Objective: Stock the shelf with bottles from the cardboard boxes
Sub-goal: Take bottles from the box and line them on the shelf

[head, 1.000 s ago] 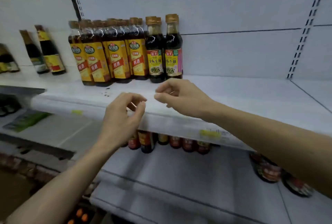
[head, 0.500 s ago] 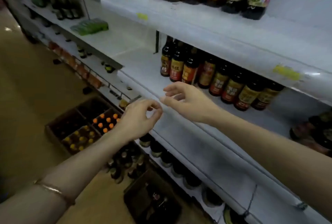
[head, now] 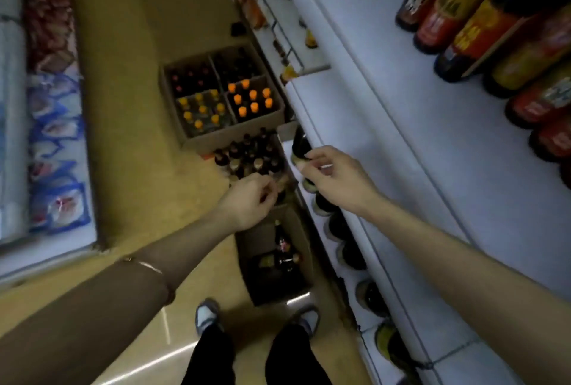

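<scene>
Both empty hands above floor boxes of bottles.

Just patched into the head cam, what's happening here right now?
A person stands in a store aisle looking down at open cardboard boxes of bottles on the floor beside a white shelf unit. Both hands are empty: the left hand and the right hand hang above the dark-capped bottles, fingers loosely curled. An orange-capped set sits in the farther box. Labelled bottles already stand on the shelf at upper right.
</scene>
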The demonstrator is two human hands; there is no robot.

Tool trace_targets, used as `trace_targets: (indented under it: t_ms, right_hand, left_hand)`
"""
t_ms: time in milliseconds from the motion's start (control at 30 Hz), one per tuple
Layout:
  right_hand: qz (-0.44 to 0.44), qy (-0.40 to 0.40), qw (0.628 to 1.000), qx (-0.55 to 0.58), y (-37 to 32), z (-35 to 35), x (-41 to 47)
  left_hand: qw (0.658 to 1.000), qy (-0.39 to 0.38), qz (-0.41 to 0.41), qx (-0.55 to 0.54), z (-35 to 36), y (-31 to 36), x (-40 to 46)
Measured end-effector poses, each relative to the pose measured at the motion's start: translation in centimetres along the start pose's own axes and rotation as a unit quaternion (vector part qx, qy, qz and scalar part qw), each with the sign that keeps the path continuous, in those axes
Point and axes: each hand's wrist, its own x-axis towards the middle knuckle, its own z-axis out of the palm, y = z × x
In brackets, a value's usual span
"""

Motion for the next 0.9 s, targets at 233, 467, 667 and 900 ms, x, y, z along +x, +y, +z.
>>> trace_targets:
  t_ms: [233, 467, 667, 900]
  right_hand:
    - [0.052, -0.065, 0.996, -0.027, 10.6, 8.4, 1.5]
    - [0.110, -0.097, 0.989, -0.029, 21.8, 15.7, 4.7]
    - [0.164, -0.055, 0.985, -0.030, 31.8, 21.2, 7.4]
    - [0.212, -0.074, 0.970, 0.089, 40.2, 25.7, 10.2]
  left_hand:
    - [0.994, -0.089, -0.067, 0.023, 9.8, -7.1, 0.7]
    - [0.987, -0.133, -0.038, 0.078, 19.6, -13.5, 4.0]
    - [0.979, -0.172, -0.047, 0.103, 29.5, -19.0, 7.6]
    - [0.969, -0.223, -0.021, 0.108, 38.7, -23.5, 10.8]
